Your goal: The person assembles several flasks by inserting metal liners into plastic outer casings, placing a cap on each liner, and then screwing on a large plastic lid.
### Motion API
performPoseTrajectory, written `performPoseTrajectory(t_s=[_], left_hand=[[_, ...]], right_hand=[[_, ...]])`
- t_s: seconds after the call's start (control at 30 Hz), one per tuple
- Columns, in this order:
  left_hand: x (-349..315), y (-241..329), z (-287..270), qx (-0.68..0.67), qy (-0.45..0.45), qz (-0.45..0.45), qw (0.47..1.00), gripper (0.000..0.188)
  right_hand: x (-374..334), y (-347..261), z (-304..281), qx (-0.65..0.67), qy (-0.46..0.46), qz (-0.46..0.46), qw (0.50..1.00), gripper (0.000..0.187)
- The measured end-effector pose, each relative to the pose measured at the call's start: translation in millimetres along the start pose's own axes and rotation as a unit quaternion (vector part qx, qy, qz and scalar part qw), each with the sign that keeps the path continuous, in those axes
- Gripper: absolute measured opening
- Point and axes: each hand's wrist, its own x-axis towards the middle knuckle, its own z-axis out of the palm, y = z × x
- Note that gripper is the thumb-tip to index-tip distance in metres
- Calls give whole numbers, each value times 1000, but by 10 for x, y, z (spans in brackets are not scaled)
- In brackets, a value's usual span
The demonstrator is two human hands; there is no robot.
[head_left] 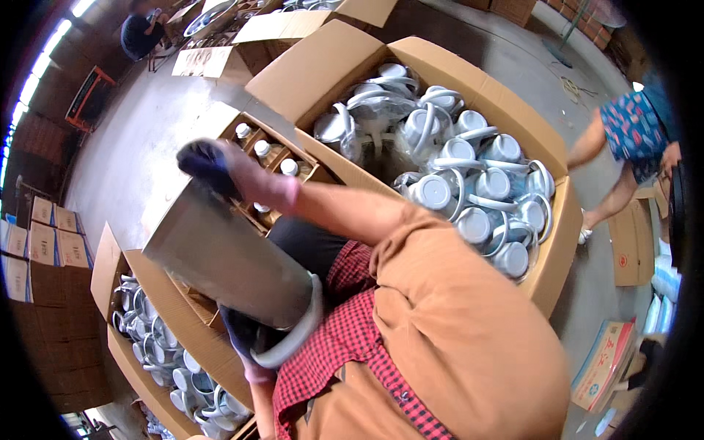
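A large grey metallic cylinder (227,253), probably a thermos jug body, lies tilted across my lap. At its lower end a curved light-grey handle (312,323) rests near my red checked apron (341,330). My right hand (235,172), in a dark-and-pink glove and slightly blurred, grips the cylinder's upper rim. Below, my gloved left hand (246,334) holds the lower end beside the handle; its fingers are partly hidden. Just beyond the cylinder, a divided carton (319,172) holds several white-capped bottles (262,148).
An open carton (546,293) of plastic-wrapped grey jugs (433,192) stands to my right. Another carton (176,345) of grey jugs is at lower left. Stacked boxes (62,242) line the left. A person (638,132) in patterned shorts is at right; another (141,33) sits far off.
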Motion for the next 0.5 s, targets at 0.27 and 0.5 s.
performPoseTrajectory(t_s=[0.27,0.5], left_hand=[[-42,16,12,81,83,48,992,56],[-232,124,430,92,118,-23,988,56]], right_hand=[[-1800,-743,365,-315,-457,64,829,46],[-1305,-1242,357,-191,-282,291,894,15]])
